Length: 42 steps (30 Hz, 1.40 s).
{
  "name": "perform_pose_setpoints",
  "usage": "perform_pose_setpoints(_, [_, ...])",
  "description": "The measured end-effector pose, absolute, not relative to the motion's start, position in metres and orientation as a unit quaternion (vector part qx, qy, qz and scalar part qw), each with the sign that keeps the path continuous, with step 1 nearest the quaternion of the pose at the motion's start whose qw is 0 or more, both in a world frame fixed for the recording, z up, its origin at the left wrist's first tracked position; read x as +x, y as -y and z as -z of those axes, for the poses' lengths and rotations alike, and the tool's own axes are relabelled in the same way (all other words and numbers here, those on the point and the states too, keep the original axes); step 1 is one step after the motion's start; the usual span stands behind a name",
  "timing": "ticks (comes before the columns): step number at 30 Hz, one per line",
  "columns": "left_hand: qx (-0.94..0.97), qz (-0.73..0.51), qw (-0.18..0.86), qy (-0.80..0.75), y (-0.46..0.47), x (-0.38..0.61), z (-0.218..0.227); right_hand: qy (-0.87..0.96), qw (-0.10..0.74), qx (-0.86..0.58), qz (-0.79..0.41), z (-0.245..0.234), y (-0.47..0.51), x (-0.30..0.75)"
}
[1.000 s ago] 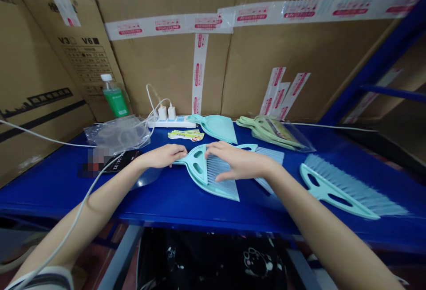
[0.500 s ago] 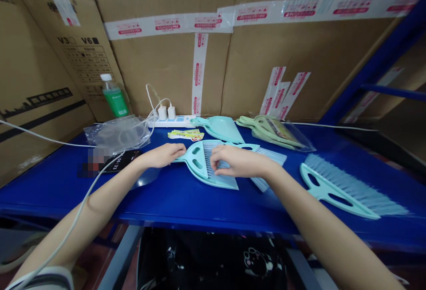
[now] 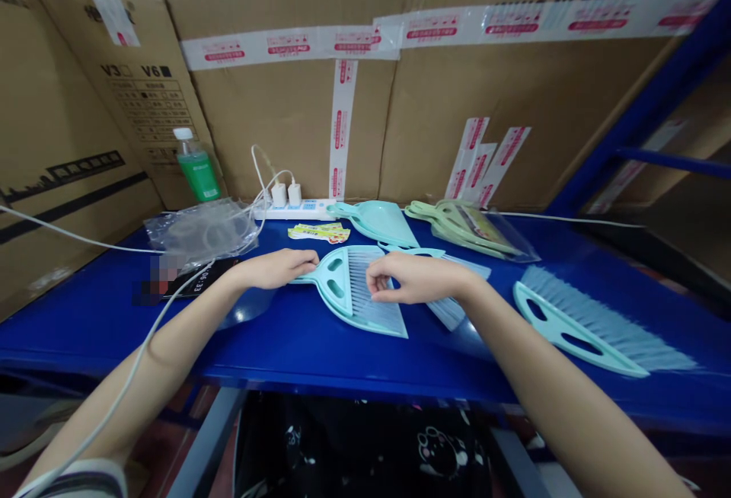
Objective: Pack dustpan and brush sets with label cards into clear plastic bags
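Observation:
My left hand (image 3: pixel 279 269) is wrapped round the handle end of a light teal dustpan (image 3: pixel 374 326). A small hand brush (image 3: pixel 343 282) lies nested in that pan, its pale blue bristles pointing right. Over the bristle tips hovers or rests my right hand (image 3: pixel 419 277), thumb and fingers curled together in a pinch. Whether the fingertips hold anything is too small to make out. Partly hidden behind my right hand, a second teal brush (image 3: pixel 448 314) lies with its bristles spread to the right. Farther right lies a third brush (image 3: pixel 551 324), bristles facing away from me.
At the back are another teal dustpan (image 3: pixel 388 222), a bagged green dustpan set (image 3: pixel 451 224), a power strip (image 3: pixel 317 209) with chargers, and colourful labels (image 3: pixel 318 233). Leftward are a green-liquid bottle (image 3: pixel 201 174), clear plastic packaging (image 3: pixel 199 231) and a phone (image 3: pixel 214 279). Cardboard walls the blue table (image 3: pixel 320 368).
The dustpan with its nested brush has shifted slightly left and tilted, its front edge nearer me. My right hand has moved slightly right relative to the bristles, still pinched.

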<state>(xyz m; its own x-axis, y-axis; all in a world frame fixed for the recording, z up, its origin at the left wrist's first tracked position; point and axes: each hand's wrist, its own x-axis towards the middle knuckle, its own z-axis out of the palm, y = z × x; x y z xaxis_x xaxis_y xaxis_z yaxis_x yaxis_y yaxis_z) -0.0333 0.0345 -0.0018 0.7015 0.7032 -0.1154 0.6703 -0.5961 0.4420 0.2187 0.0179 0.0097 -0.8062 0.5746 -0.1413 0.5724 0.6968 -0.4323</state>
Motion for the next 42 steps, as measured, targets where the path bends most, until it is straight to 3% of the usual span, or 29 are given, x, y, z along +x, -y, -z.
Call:
perform_pose_setpoints(28, [0.890,-0.027,0.241,-0.386,-0.035,-0.034,0.003,0.910,0.017,-0.283,-0.301,-0.008,-0.012,0.210])
perform_pose_setpoints(42, [0.816,-0.075,0.420,-0.389,-0.044,-0.036,0.010,0.907,-0.008,-0.293,-0.303,-0.010,-0.014,0.214])
